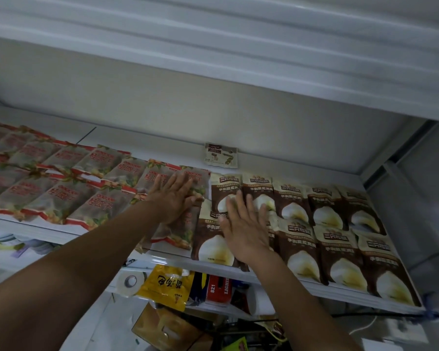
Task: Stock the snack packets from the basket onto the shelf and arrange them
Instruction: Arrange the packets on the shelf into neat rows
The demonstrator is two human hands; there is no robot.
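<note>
Arranging stage: smoothing packets already lying on the shelf (162, 148).
Pressing red packets (61, 198) with flat left hand (174, 196), brown packets (340, 239) with flat right hand (246, 224), gripping nothing; next, probably squaring the rows' meeting edge.

White metal shelf (147, 148), left half: translucent red-edged snack packets (102, 201), red print "桂圆干". Right half: brown-and-cream snack packets (337, 247), headed "三只松鼠". Beneath the shelf: red carton (217, 290), white "821" and "LIGH", the rest hidden.
</note>
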